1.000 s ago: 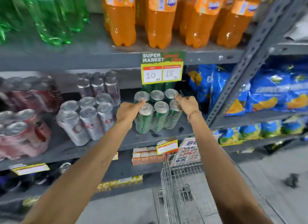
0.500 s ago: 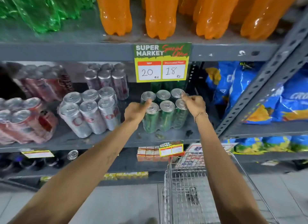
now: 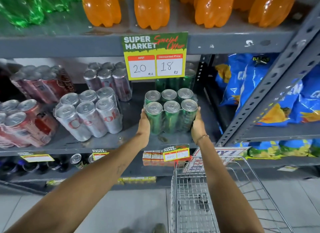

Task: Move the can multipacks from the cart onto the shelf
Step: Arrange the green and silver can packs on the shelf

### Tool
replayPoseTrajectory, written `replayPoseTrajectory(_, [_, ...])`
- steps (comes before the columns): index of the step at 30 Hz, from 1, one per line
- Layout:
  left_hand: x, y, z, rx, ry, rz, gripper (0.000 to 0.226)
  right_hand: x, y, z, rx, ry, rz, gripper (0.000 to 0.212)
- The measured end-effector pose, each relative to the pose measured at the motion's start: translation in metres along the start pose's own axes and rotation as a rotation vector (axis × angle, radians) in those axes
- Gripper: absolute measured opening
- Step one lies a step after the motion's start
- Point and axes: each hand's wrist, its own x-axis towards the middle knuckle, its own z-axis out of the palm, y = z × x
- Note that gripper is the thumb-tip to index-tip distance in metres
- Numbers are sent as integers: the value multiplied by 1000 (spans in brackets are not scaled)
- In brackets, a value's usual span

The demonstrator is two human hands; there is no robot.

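A shrink-wrapped green can multipack (image 3: 170, 112) stands on the grey middle shelf (image 3: 131, 142), near its front edge. My left hand (image 3: 144, 124) presses flat against its left side and my right hand (image 3: 197, 124) against its right side, so both hands grip the pack. Behind it, partly hidden by the price sign, stands another green multipack (image 3: 174, 82). The wire cart (image 3: 213, 194) is below my right arm and looks empty in the part I can see.
Silver can multipacks (image 3: 90, 114) and red ones (image 3: 22, 121) fill the shelf to the left. A yellow price sign (image 3: 155, 56) hangs from the shelf above, which holds orange bottles (image 3: 150, 7). Blue snack bags (image 3: 270, 97) sit beyond the slanted upright at right.
My hands have slid from the tops of the cans down to the two sides of the green multipack. The view has moved closer to the shelf.
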Motion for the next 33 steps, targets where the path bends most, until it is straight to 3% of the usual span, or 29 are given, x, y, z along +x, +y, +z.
replayPoseTrajectory(2, [1,3,3,14,-24,0,51,-22,-15,7,3,44,-3,68])
replayPoseTrajectory(4, [3,1,5,32,-55,20,46,-20,-13,2,34,49,-17,64])
replayPoseTrajectory(12, [2,-11,2,69,-101,37,39,-19,-5,-9,20,73,26,77])
replayPoseTrajectory(20, [-4,-20,-1,77,-101,21,40,-19,1,-18,-7,78,74,43])
replayPoseTrajectory(33, [-13,-23,-1,61,-113,31,50,-36,0,-20,36,56,46,56])
